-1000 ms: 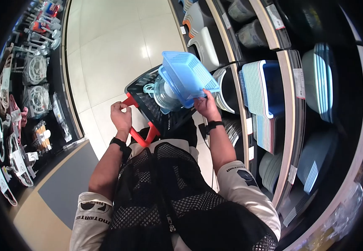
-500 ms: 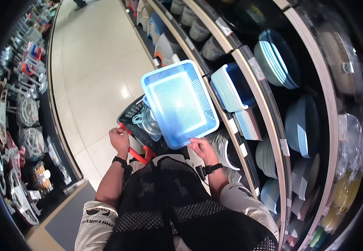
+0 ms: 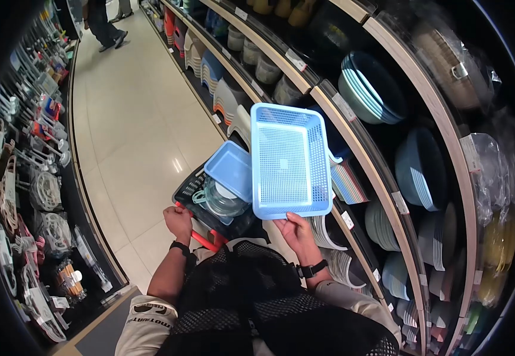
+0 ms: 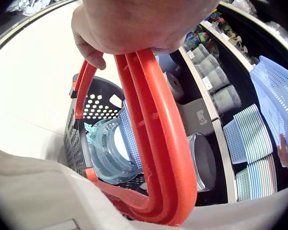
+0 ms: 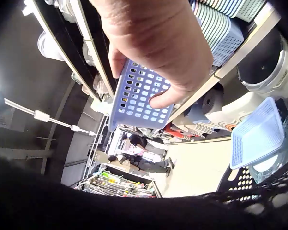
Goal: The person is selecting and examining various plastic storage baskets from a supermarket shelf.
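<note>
My left hand (image 3: 178,224) grips the red handle (image 4: 168,143) of a black shopping basket (image 4: 73,136). My right hand (image 3: 296,232) holds a light-blue perforated plastic basket (image 3: 290,166) by its near end, its open top facing me. The right wrist view shows the thumb and fingers on the holed end wall (image 5: 139,96). Inside the shopping basket lie a smaller blue basket (image 3: 230,169), tilted, and clear bluish round containers (image 3: 216,204) with a white disc on them. The held basket hangs to the right of these, beside the shelves.
Shelves on the right carry stacked blue basins (image 3: 417,172), pale green bowls (image 3: 358,89) and stacked striped-edge baskets (image 4: 254,134). Packaged hangers (image 3: 46,190) hang on the left rack. Floor (image 3: 132,136) runs between them, with a person's legs (image 3: 106,26) at the far end.
My right hand has turned the blue basket to face me and moved it right, off the shopping basket, uncovering the smaller blue basket. The left hand stays on the handle. The head view has shifted up the aisle.
</note>
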A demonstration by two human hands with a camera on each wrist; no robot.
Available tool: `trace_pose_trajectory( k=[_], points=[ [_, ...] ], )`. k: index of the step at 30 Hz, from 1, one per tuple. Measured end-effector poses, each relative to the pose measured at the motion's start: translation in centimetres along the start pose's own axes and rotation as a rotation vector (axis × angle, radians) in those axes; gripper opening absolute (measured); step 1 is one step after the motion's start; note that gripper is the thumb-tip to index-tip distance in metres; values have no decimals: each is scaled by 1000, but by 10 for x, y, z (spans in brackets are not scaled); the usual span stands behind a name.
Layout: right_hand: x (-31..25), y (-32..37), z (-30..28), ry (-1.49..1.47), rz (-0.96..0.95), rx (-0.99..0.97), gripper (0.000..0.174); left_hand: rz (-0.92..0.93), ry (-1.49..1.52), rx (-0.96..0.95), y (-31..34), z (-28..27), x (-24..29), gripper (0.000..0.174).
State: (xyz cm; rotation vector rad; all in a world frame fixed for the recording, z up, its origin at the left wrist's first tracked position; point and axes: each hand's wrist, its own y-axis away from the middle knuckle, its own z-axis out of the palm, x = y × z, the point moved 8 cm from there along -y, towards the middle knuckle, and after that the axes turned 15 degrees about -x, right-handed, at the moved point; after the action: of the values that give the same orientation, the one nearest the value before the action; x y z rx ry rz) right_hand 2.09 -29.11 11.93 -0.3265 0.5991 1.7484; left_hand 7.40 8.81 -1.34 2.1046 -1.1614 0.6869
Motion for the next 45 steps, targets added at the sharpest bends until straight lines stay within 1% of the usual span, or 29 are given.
trace_pose_trajectory(
  k=[2, 6, 9, 10, 12, 14, 16, 18, 24, 30, 32, 33, 36, 37, 41, 43, 45],
  points=[
    [-5, 7, 1, 0, -40, 65, 47, -1, 11, 6, 2, -1, 1, 13],
    [-14, 10, 19, -14, -87, 96, 44, -20, 30, 15, 1, 2, -2, 13],
    [-18, 17, 13, -16, -169, 181, 37, -41, 49, 20, 1, 2, -5, 11],
    [-16, 15, 14, -14, -156, 166, 37, -43, 73, 8, 2, 1, -4, 10],
    [-23, 16, 8, -28, -277, 236, 36, -32, 78, 38, 3, -1, -7, 8],
    [-29, 10, 9, -20, -281, 220, 35, -46, 114, 20, 2, 0, -6, 7],
    [-40, 7, 6, -36, -351, 269, 34, -43, 101, 43, 2, 0, -8, 6],
    [-50, -3, 6, -40, -377, 259, 35, 0, 72, 67, 2, -1, -5, 6],
    [-83, -43, 8, -100, -472, 283, 40, -9, 89, 63, 4, -3, -4, 8],
    [-115, -99, -23, -225, -466, 260, 44, 18, 77, 92, 5, -4, -4, 9],
    [-120, -113, -32, -320, -464, 321, 39, -16, 104, 71, 4, -2, -7, 9],
    [-125, -121, -37, -297, -476, 306, 50, -10, 95, 80, 5, -3, -5, 9],
    [-138, -141, -49, -371, -482, 257, 53, -22, 100, 54, 5, -4, -2, 10],
    [-142, -145, -53, -359, -519, 264, 54, -24, 101, 52, 6, -4, -3, 10],
    [-164, -160, -82, -352, -537, 241, 55, 16, 87, 91, 4, -6, -2, 12],
    [-166, -158, -74, -336, -543, 230, 56, 17, 88, 81, 7, -6, 0, 12],
    [-170, -153, -59, -278, -573, 205, 57, -22, 90, 80, 6, -6, -1, 9]
  ],
)
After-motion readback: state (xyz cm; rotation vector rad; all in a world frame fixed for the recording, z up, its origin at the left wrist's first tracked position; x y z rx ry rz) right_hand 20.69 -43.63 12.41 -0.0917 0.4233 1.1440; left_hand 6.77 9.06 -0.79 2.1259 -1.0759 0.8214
